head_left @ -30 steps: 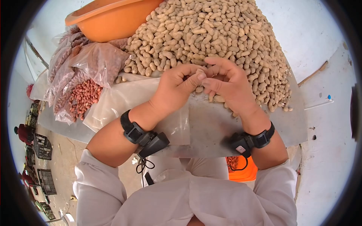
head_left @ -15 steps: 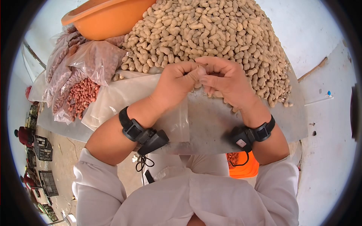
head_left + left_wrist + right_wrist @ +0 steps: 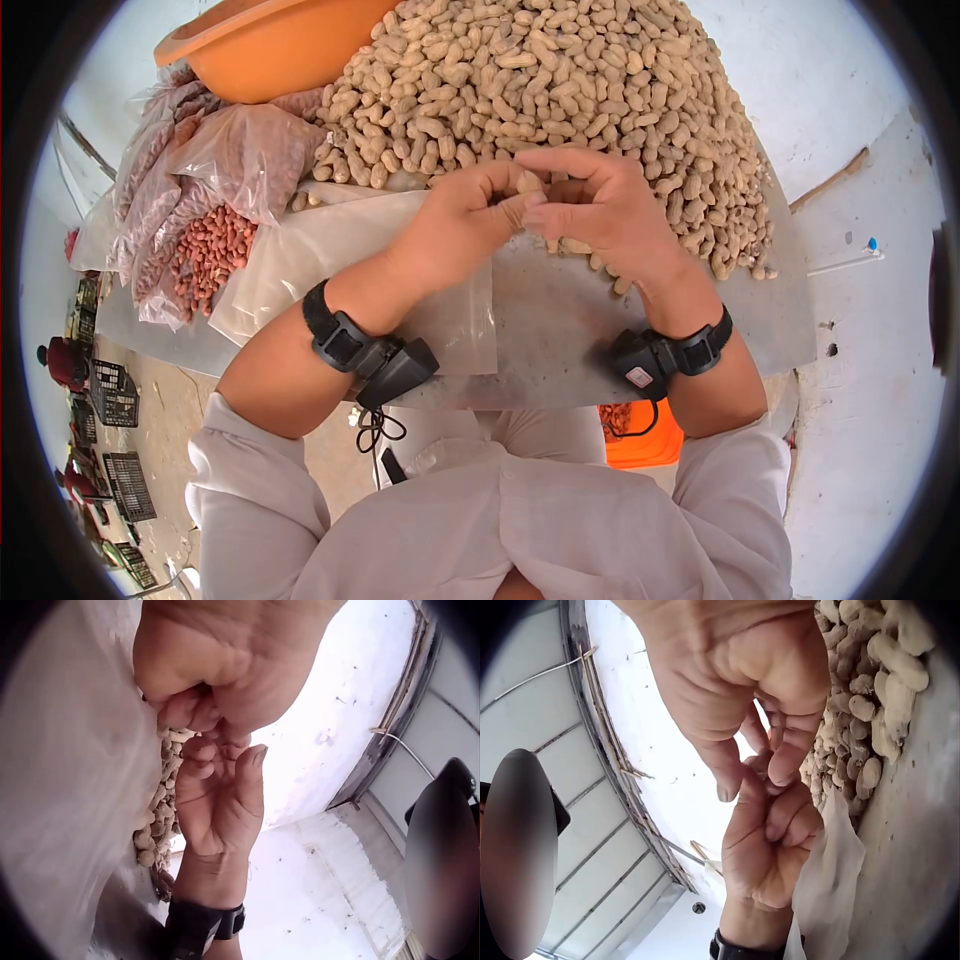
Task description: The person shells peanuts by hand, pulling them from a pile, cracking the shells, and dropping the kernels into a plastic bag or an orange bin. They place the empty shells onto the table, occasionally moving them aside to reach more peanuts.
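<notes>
In the head view, a tan peanut [image 3: 528,182] shows between the fingertips of both hands, at the near edge of a heap of unshelled peanuts [image 3: 560,80]. My left hand [image 3: 465,222] pinches it from the left, thumb and forefinger together. From the right, my right hand [image 3: 620,222] meets it with bent fingers and thumb. In the right wrist view, a small brownish piece [image 3: 759,761] lies between the fingers of my right hand [image 3: 742,675] and left hand [image 3: 761,847]. The left wrist view hides most of what is held.
An orange basin [image 3: 270,55] stands at the back left. Bags of red shelled kernels [image 3: 215,250] lie left of the heap, beside a flat clear plastic bag [image 3: 340,250]. Under the table's front edge is an orange container [image 3: 645,440]. Black crates [image 3: 128,485] stand on the floor at left.
The left hand and forearm have shifted slightly left, and the peanut shows more plainly than half a second ago. Basin and bags sit slightly further left in the head view.
</notes>
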Available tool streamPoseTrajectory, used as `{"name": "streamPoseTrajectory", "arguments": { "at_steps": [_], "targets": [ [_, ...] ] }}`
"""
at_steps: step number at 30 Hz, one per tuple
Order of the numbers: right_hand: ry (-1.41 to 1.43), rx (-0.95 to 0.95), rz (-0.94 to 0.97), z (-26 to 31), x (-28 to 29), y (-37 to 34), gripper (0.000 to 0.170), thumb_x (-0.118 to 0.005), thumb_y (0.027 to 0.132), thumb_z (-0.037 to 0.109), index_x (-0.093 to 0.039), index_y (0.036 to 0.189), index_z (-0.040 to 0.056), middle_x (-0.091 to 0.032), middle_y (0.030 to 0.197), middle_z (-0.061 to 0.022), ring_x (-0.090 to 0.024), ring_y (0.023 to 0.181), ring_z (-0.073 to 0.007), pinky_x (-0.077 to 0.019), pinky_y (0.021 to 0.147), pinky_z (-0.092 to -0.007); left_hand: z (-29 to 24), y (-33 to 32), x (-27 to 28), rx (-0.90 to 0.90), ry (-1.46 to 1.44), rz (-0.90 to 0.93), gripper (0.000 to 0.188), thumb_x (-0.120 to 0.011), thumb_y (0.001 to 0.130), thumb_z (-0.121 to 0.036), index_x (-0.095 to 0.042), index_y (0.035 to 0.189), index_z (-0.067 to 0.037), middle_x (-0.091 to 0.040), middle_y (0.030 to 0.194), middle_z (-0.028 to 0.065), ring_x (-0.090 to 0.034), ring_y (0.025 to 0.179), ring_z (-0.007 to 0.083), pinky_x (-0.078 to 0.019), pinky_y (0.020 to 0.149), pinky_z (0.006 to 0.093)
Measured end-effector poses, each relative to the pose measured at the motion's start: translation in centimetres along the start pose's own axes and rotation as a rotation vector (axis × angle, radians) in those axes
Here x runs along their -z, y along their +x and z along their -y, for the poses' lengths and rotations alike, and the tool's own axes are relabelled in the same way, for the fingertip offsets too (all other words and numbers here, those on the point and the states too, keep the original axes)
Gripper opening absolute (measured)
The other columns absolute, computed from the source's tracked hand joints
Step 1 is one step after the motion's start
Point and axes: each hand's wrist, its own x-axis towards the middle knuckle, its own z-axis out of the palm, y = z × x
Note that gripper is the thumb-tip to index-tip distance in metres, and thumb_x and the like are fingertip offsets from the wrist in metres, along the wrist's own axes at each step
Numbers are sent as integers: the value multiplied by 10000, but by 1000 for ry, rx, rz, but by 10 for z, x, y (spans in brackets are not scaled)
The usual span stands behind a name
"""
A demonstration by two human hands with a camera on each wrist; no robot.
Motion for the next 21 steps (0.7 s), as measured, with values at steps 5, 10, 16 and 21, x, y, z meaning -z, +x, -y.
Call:
{"name": "streamPoseTrajectory", "arguments": {
  "at_steps": [5,10,16,21],
  "targets": [
    [23,-4,-22,-4,-5,-1,357,-729,716,47,-600,1031,-61,-595,779,-35,-543,644,-67,-432,533,-196,11,0,-2,-30,-44,12,139,-484,922,-110,-526,839,-7,-579,783,19,-492,715,66,-421,628,216],
    [31,23,-34,-5,-7,-2,326,-721,721,39,-610,1012,-59,-592,782,-26,-533,633,-60,-417,519,-189,9,-2,-2,-25,-27,-5,142,-485,922,-111,-523,841,-1,-578,776,19,-494,708,67,-423,630,219],
    [64,25,12,0,-6,-1,325,-683,738,-2,-595,1049,-37,-601,824,-31,-542,651,-62,-451,560,-194,4,-1,-1,47,-97,-13,177,-507,921,-182,-543,918,-9,-570,781,15,-458,635,50,-371,544,192],
    [110,88,-3,-6,-5,1,317,-644,757,-32,-582,1068,-24,-608,833,-39,-560,661,-74,-478,592,-208,-3,-3,-3,137,-439,-8,223,-510,923,-214,-551,1022,-18,-575,823,29,-373,555,28,-277,454,162]
  ]
}}
